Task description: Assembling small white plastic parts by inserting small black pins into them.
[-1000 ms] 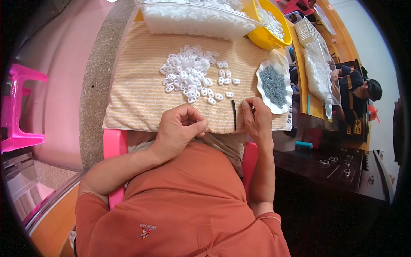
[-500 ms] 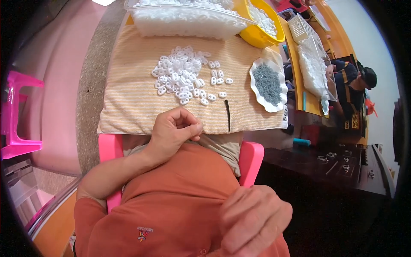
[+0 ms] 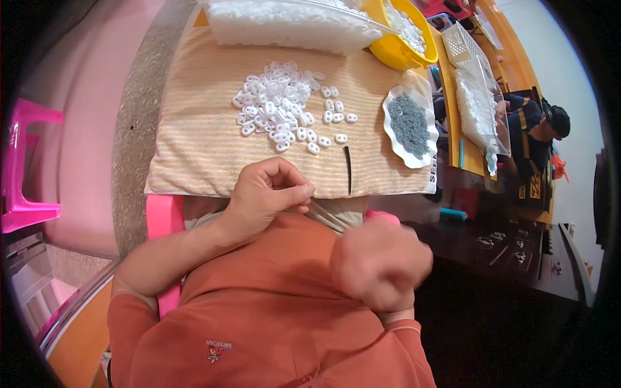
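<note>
Your striped cloth runs in tan and cream bands under the white plastic pieces. The scalloped white dish holds grey bits. Behind sits a yellow bowl. Your shirt is orange-red, the chair and stool bright pink.

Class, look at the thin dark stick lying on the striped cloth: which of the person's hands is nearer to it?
Left. The left hand rests at the cloth's near edge, just left of the stick. The right hand is raised over the lap, below the stick and off the cloth.
</note>
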Demonstrator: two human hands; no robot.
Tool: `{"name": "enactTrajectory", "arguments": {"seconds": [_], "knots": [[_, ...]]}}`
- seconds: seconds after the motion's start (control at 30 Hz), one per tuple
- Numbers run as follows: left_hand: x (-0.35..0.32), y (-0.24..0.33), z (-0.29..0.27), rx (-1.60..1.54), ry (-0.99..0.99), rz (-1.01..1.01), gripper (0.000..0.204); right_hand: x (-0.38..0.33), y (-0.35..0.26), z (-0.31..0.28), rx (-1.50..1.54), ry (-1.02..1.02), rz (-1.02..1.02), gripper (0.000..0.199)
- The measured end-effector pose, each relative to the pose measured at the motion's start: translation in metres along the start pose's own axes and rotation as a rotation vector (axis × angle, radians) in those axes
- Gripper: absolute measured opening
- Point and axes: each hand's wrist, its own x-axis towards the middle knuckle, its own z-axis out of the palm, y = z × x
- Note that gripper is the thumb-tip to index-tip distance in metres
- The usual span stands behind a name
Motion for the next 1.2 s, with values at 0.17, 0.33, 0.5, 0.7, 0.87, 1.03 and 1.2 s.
{"name": "enactTrajectory", "arguments": {"seconds": [0.17, 0.33, 0.5, 0.7, 0.87, 1.03, 1.2], "knots": [[0.0, 0.001, 0.0, -0.079, -0.044, -0.056, 0.012, -0.013, 0.066, 0.001, -0.332, 0.429, 0.397, 0.014], [0.001, -0.004, -0.003, -0.115, -0.065, -0.024, 0.012, -0.025, 0.094, -0.006, -0.122, 0.288, 0.336, 0.019], [0.002, -0.006, -0.005, -0.151, -0.078, -0.038, 0.013, -0.023, 0.094, -0.001, -0.011, 0.289, 0.318, 0.013], [0.001, -0.004, -0.004, -0.15, -0.048, -0.06, 0.013, -0.023, 0.098, 0.002, 0.072, 0.343, 0.337, 0.007], [0.002, -0.003, 0.0, -0.172, 0.0, -0.068, 0.013, -0.023, 0.098, 0.004, 0.117, 0.417, 0.401, 0.006], [0.004, -0.007, 0.0, -0.173, 0.015, -0.06, 0.015, -0.023, 0.099, 0.004, 0.152, 0.442, 0.461, 0.005], [0.005, -0.012, -0.004, -0.216, 0.006, -0.036, 0.019, -0.026, 0.105, 0.004, 0.189, 0.435, 0.487, 0.006]]}}
